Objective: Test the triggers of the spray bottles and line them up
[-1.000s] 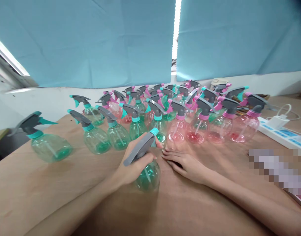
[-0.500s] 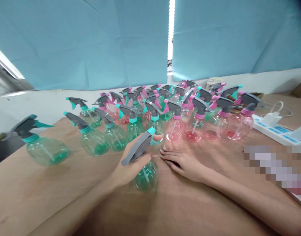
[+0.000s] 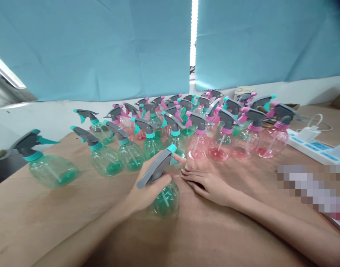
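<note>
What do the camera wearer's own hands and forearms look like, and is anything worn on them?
The left hand and right hand are ungloved, with slim fingers. The left forearm and right forearm show no sleeve, watch or bracelet.

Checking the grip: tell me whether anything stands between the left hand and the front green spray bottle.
Nothing visible: the left hand is wrapped around the green spray bottle; the right hand lies beside it on the table.

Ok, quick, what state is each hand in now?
Left hand: closed, holding a rounded, translucent green plastic spray bottle.
Right hand: open, palm down on the brown wooden tabletop, nothing visibly held.
</note>
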The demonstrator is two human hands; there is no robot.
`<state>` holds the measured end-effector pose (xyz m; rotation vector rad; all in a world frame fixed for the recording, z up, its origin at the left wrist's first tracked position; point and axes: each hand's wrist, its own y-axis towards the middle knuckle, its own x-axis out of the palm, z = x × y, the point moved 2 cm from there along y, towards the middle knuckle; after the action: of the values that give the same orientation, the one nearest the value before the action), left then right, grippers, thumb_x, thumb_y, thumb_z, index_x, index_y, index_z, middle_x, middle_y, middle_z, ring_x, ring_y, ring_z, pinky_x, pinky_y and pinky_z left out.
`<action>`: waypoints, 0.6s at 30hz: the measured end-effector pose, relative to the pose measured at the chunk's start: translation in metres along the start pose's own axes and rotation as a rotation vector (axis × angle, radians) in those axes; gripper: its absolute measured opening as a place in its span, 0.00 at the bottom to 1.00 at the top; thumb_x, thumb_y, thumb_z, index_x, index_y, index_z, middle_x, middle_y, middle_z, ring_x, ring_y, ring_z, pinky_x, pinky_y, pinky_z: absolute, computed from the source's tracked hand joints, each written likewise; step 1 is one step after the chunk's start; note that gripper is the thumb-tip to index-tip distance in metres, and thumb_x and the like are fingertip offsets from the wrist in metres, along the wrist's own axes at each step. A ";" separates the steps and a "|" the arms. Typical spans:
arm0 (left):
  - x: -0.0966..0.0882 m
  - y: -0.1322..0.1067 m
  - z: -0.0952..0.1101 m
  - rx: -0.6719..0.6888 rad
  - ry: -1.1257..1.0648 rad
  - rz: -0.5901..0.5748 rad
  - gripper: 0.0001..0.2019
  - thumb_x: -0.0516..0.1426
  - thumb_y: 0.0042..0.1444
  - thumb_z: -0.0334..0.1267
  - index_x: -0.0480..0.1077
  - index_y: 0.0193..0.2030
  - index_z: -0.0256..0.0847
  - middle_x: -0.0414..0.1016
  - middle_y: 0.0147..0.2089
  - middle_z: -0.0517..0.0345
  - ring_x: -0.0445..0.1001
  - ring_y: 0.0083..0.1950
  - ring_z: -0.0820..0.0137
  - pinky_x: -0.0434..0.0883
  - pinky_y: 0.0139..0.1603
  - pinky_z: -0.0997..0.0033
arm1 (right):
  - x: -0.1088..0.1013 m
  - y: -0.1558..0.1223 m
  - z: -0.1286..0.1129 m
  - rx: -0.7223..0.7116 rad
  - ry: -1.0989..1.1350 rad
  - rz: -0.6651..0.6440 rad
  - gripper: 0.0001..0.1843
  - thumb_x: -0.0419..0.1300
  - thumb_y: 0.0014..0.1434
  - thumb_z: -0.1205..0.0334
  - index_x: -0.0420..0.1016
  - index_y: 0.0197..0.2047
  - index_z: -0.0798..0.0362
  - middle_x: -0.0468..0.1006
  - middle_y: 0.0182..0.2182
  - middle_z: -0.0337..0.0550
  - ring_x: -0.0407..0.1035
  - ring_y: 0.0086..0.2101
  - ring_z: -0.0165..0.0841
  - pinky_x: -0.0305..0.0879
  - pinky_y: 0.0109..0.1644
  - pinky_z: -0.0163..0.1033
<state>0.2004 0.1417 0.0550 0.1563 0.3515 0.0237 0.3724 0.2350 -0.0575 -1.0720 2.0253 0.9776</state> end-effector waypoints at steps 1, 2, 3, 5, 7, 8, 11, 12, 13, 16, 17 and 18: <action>0.000 0.000 0.000 0.004 0.017 -0.001 0.21 0.53 0.50 0.27 0.72 0.50 0.47 0.74 0.35 0.64 0.68 0.26 0.75 0.74 0.40 0.71 | 0.000 0.000 0.000 0.000 -0.001 -0.002 0.22 0.51 0.64 0.68 0.68 0.60 0.51 0.70 0.59 0.45 0.62 0.60 0.38 0.59 0.64 0.50; -0.001 0.000 0.000 0.008 0.031 -0.002 0.20 0.53 0.50 0.28 0.72 0.49 0.46 0.73 0.32 0.64 0.66 0.24 0.76 0.73 0.38 0.71 | 0.000 0.000 0.000 0.000 -0.003 -0.004 0.22 0.51 0.64 0.68 0.68 0.61 0.51 0.70 0.58 0.45 0.62 0.60 0.38 0.59 0.64 0.50; -0.001 0.001 0.001 0.013 0.041 0.002 0.19 0.53 0.51 0.28 0.73 0.48 0.46 0.72 0.30 0.65 0.64 0.22 0.76 0.73 0.36 0.71 | 0.001 0.000 0.000 0.000 -0.005 -0.006 0.22 0.50 0.64 0.68 0.68 0.61 0.51 0.70 0.58 0.45 0.62 0.60 0.38 0.59 0.64 0.50; -0.002 0.001 0.002 0.026 0.044 0.015 0.17 0.53 0.50 0.29 0.73 0.46 0.44 0.73 0.30 0.64 0.63 0.22 0.76 0.71 0.34 0.71 | 0.001 0.000 0.000 0.002 -0.012 -0.009 0.22 0.50 0.64 0.67 0.68 0.60 0.51 0.70 0.58 0.45 0.62 0.60 0.38 0.59 0.64 0.49; -0.001 0.001 0.003 0.044 0.013 0.026 0.16 0.53 0.49 0.29 0.74 0.44 0.43 0.75 0.34 0.63 0.67 0.26 0.74 0.70 0.34 0.72 | 0.001 0.000 0.000 0.004 -0.018 -0.013 0.22 0.50 0.64 0.67 0.68 0.60 0.52 0.71 0.58 0.45 0.62 0.59 0.37 0.59 0.64 0.49; -0.001 0.002 0.004 0.055 -0.008 0.033 0.15 0.53 0.49 0.28 0.74 0.43 0.42 0.76 0.36 0.62 0.70 0.29 0.73 0.70 0.36 0.72 | 0.001 0.000 0.000 0.005 -0.018 -0.014 0.22 0.50 0.64 0.67 0.68 0.60 0.52 0.70 0.58 0.45 0.62 0.59 0.37 0.59 0.64 0.48; 0.000 0.002 0.005 0.089 -0.055 0.041 0.14 0.53 0.47 0.26 0.74 0.40 0.41 0.77 0.40 0.60 0.74 0.39 0.69 0.70 0.43 0.72 | 0.001 0.000 0.001 0.002 -0.009 -0.010 0.22 0.50 0.64 0.67 0.68 0.61 0.50 0.70 0.59 0.45 0.62 0.60 0.38 0.59 0.64 0.49; 0.001 0.002 0.005 0.091 -0.061 0.039 0.14 0.53 0.47 0.26 0.74 0.39 0.41 0.77 0.40 0.60 0.74 0.40 0.69 0.70 0.43 0.72 | 0.001 0.000 0.001 0.001 -0.005 -0.006 0.22 0.50 0.64 0.67 0.67 0.61 0.50 0.70 0.59 0.44 0.61 0.60 0.38 0.59 0.64 0.50; 0.001 0.002 0.005 0.091 -0.065 0.036 0.14 0.53 0.47 0.26 0.74 0.39 0.41 0.78 0.40 0.60 0.74 0.40 0.69 0.70 0.44 0.71 | 0.001 0.000 0.001 0.000 -0.002 -0.002 0.23 0.51 0.64 0.67 0.67 0.61 0.49 0.70 0.59 0.44 0.61 0.60 0.38 0.59 0.64 0.51; 0.001 0.002 0.003 0.081 -0.072 0.028 0.13 0.53 0.47 0.26 0.74 0.39 0.41 0.77 0.40 0.60 0.74 0.39 0.69 0.70 0.43 0.71 | 0.001 0.000 0.002 0.002 -0.003 -0.002 0.23 0.50 0.64 0.67 0.67 0.61 0.49 0.70 0.59 0.44 0.61 0.60 0.39 0.58 0.64 0.51; 0.000 0.001 0.003 0.080 -0.067 0.030 0.13 0.53 0.47 0.26 0.74 0.39 0.41 0.77 0.40 0.60 0.74 0.38 0.70 0.69 0.43 0.71 | 0.001 0.000 0.002 0.002 -0.006 -0.005 0.22 0.50 0.64 0.67 0.67 0.61 0.50 0.70 0.59 0.44 0.61 0.60 0.38 0.58 0.64 0.51; 0.000 0.001 0.002 0.077 -0.059 0.031 0.13 0.53 0.47 0.26 0.73 0.38 0.41 0.77 0.39 0.61 0.73 0.37 0.70 0.69 0.42 0.71 | 0.001 0.000 0.002 0.003 -0.010 -0.010 0.22 0.50 0.65 0.67 0.67 0.61 0.50 0.70 0.59 0.44 0.61 0.60 0.38 0.58 0.64 0.51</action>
<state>0.2011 0.1428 0.0570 0.2384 0.2908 0.0359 0.3725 0.2361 -0.0599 -1.0728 2.0113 0.9729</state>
